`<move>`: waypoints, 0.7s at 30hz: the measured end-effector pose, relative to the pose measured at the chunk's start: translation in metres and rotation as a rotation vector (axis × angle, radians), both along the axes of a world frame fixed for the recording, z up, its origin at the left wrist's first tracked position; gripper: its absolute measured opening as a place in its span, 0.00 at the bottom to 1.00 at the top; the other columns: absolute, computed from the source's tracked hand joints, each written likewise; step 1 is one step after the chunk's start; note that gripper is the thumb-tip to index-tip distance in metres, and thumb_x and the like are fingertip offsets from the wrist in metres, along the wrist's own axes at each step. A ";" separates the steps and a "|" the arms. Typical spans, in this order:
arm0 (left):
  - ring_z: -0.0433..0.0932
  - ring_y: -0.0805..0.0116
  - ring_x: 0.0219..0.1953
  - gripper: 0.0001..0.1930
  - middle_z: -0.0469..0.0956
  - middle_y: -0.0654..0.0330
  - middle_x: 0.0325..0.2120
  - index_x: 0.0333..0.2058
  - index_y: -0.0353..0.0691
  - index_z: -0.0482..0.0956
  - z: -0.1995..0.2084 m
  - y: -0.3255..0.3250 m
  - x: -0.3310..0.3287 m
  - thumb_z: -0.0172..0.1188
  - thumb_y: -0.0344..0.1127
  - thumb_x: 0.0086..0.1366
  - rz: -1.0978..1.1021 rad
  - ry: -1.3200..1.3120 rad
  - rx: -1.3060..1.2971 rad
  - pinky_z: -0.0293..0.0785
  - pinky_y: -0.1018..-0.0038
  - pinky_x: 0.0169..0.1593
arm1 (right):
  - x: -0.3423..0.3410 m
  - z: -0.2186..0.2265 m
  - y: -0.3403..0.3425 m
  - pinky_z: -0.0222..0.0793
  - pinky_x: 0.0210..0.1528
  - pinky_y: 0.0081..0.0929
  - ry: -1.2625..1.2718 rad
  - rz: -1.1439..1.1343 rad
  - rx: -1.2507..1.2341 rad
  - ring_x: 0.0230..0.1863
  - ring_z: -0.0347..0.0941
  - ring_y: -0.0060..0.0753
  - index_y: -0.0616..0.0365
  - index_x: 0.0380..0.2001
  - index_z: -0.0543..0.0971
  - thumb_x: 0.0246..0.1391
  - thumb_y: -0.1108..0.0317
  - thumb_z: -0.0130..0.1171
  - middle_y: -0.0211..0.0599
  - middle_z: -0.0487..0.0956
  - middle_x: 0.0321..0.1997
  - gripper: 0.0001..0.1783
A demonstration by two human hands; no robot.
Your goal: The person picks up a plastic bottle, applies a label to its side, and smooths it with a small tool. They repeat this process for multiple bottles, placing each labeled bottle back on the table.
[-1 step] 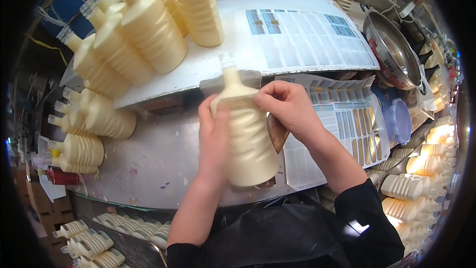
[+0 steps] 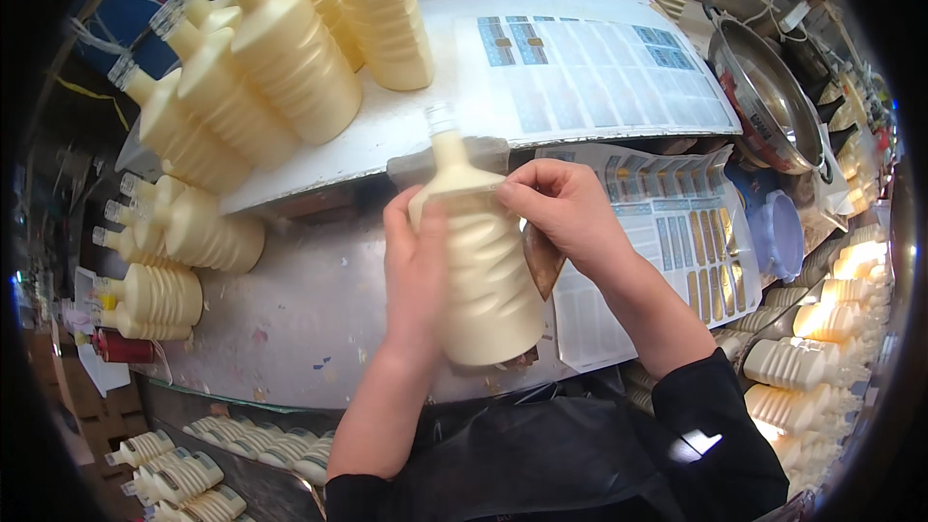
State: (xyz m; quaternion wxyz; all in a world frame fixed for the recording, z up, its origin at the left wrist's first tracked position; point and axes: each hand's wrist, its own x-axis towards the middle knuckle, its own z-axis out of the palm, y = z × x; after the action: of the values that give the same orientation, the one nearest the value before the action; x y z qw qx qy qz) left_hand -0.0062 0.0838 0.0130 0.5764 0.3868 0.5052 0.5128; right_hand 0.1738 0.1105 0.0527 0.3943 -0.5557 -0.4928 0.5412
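Observation:
A cream-coloured plastic bottle (image 2: pixel 488 280) with a clear threaded neck and wavy ribbed sides leans in front of me, its neck pointing away. My left hand (image 2: pixel 416 246) is closed round its left side, with the thumb over the front; that hand is slightly blurred. At the bottle's right shoulder, my right hand (image 2: pixel 551 198) pinches thumb and forefinger together. A thin pale edge runs across the shoulder to this pinch, too fine to name. Below the right palm shows a brown, shiny pointed blade-like piece (image 2: pixel 543 259); whether the hand holds it is hidden.
Printed label sheets (image 2: pixel 677 232) lie right of the bottle, and more label sheets (image 2: pixel 599 77) on the raised white board (image 2: pixel 445 19). Cream bottles (image 2: pixel 290 58) crowd the far left. A metal pan (image 2: pixel 768 97) and a lilac tub (image 2: pixel 776 237) stand right. Several bottles (image 2: pixel 788 364) line the lower right.

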 end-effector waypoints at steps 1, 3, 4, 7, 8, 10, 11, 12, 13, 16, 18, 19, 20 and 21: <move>0.74 0.67 0.53 0.22 0.74 0.54 0.52 0.60 0.37 0.65 0.003 0.001 0.003 0.49 0.47 0.79 0.053 0.006 -0.019 0.70 0.70 0.59 | 0.002 0.001 0.000 0.67 0.31 0.14 0.037 -0.001 -0.038 0.29 0.72 0.09 0.63 0.37 0.83 0.63 0.64 0.65 0.23 0.81 0.28 0.11; 0.73 0.68 0.53 0.21 0.74 0.54 0.53 0.61 0.37 0.65 0.001 0.001 0.001 0.47 0.45 0.79 0.040 -0.041 -0.010 0.70 0.70 0.59 | 0.005 -0.004 -0.001 0.67 0.30 0.12 0.115 -0.005 -0.079 0.30 0.72 0.08 0.62 0.35 0.82 0.63 0.64 0.67 0.23 0.81 0.28 0.11; 0.73 0.69 0.53 0.20 0.74 0.54 0.53 0.61 0.37 0.65 0.001 0.000 0.001 0.46 0.44 0.79 0.033 -0.065 -0.005 0.70 0.70 0.58 | 0.006 -0.007 -0.001 0.67 0.31 0.12 0.081 0.005 -0.027 0.30 0.72 0.08 0.62 0.35 0.82 0.63 0.65 0.67 0.23 0.81 0.29 0.10; 0.76 0.67 0.54 0.18 0.76 0.54 0.52 0.60 0.36 0.66 0.001 0.002 0.003 0.40 0.40 0.81 0.055 -0.143 -0.016 0.73 0.67 0.60 | 0.005 -0.011 0.001 0.68 0.32 0.13 0.004 0.028 0.057 0.30 0.72 0.09 0.61 0.33 0.81 0.62 0.67 0.67 0.23 0.81 0.29 0.09; 0.76 0.67 0.54 0.18 0.76 0.54 0.52 0.61 0.36 0.66 0.000 0.002 0.003 0.39 0.40 0.82 0.056 -0.169 -0.015 0.73 0.67 0.60 | 0.006 -0.010 0.001 0.68 0.32 0.13 0.008 0.028 0.052 0.30 0.72 0.09 0.61 0.33 0.81 0.62 0.67 0.67 0.23 0.81 0.29 0.09; 0.76 0.67 0.54 0.18 0.76 0.54 0.52 0.61 0.36 0.66 0.002 0.002 0.003 0.40 0.41 0.82 0.043 -0.137 -0.002 0.74 0.68 0.60 | 0.006 -0.011 0.003 0.69 0.33 0.14 0.016 0.032 0.046 0.30 0.72 0.09 0.61 0.33 0.81 0.62 0.67 0.67 0.23 0.81 0.29 0.09; 0.76 0.67 0.53 0.18 0.76 0.54 0.52 0.61 0.37 0.66 0.002 0.002 0.004 0.40 0.41 0.82 0.037 -0.121 0.004 0.74 0.68 0.59 | 0.006 -0.013 0.004 0.69 0.32 0.14 0.014 0.029 0.057 0.30 0.72 0.09 0.61 0.32 0.81 0.62 0.67 0.67 0.23 0.81 0.29 0.09; 0.76 0.68 0.53 0.18 0.76 0.54 0.52 0.61 0.37 0.66 0.002 0.002 0.004 0.41 0.42 0.82 0.031 -0.112 0.009 0.74 0.68 0.59 | 0.007 -0.015 0.004 0.69 0.32 0.14 0.015 0.025 0.071 0.30 0.72 0.09 0.62 0.32 0.81 0.62 0.67 0.67 0.23 0.81 0.29 0.09; 0.76 0.68 0.53 0.19 0.76 0.54 0.52 0.61 0.37 0.66 -0.001 0.002 0.004 0.41 0.42 0.82 0.025 -0.102 0.013 0.74 0.68 0.59 | 0.007 -0.017 0.005 0.69 0.32 0.14 0.015 0.020 0.085 0.30 0.72 0.09 0.62 0.32 0.81 0.62 0.67 0.67 0.23 0.80 0.28 0.09; 0.77 0.68 0.53 0.20 0.76 0.54 0.52 0.62 0.37 0.65 -0.004 0.002 0.003 0.42 0.44 0.82 0.020 -0.089 0.018 0.75 0.69 0.59 | 0.005 -0.017 0.005 0.68 0.31 0.14 -0.044 0.009 0.110 0.30 0.72 0.09 0.62 0.30 0.81 0.61 0.67 0.67 0.23 0.81 0.28 0.09; 0.77 0.68 0.54 0.20 0.76 0.54 0.52 0.62 0.37 0.65 -0.004 0.002 0.003 0.42 0.44 0.82 0.015 -0.088 0.016 0.75 0.68 0.59 | 0.004 -0.016 0.005 0.68 0.31 0.14 -0.055 0.003 0.122 0.30 0.72 0.09 0.62 0.29 0.81 0.60 0.68 0.67 0.24 0.80 0.28 0.09; 0.76 0.67 0.54 0.20 0.76 0.54 0.53 0.63 0.37 0.65 -0.005 0.003 0.003 0.42 0.44 0.82 0.009 -0.089 0.013 0.75 0.68 0.59 | 0.004 -0.016 0.006 0.68 0.31 0.14 -0.059 -0.001 0.127 0.30 0.71 0.09 0.62 0.29 0.81 0.59 0.68 0.68 0.24 0.80 0.28 0.09; 0.76 0.67 0.54 0.20 0.76 0.54 0.53 0.63 0.37 0.64 -0.005 0.003 0.003 0.42 0.44 0.82 0.004 -0.089 0.010 0.75 0.68 0.59 | 0.004 -0.016 0.006 0.68 0.32 0.14 -0.076 0.009 0.136 0.30 0.71 0.09 0.62 0.30 0.81 0.60 0.68 0.67 0.23 0.80 0.28 0.08; 0.76 0.67 0.55 0.21 0.75 0.54 0.53 0.63 0.37 0.64 -0.004 0.002 0.002 0.42 0.44 0.82 -0.001 -0.093 0.013 0.74 0.68 0.60 | 0.004 -0.015 0.006 0.68 0.32 0.14 -0.095 0.020 0.145 0.30 0.71 0.10 0.62 0.32 0.81 0.60 0.69 0.66 0.23 0.80 0.28 0.08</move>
State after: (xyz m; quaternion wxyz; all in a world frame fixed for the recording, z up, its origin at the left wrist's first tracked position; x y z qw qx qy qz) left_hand -0.0037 0.0860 0.0093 0.5970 0.3664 0.4743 0.5333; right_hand 0.1780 0.1168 0.0380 0.4040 -0.5458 -0.5545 0.4810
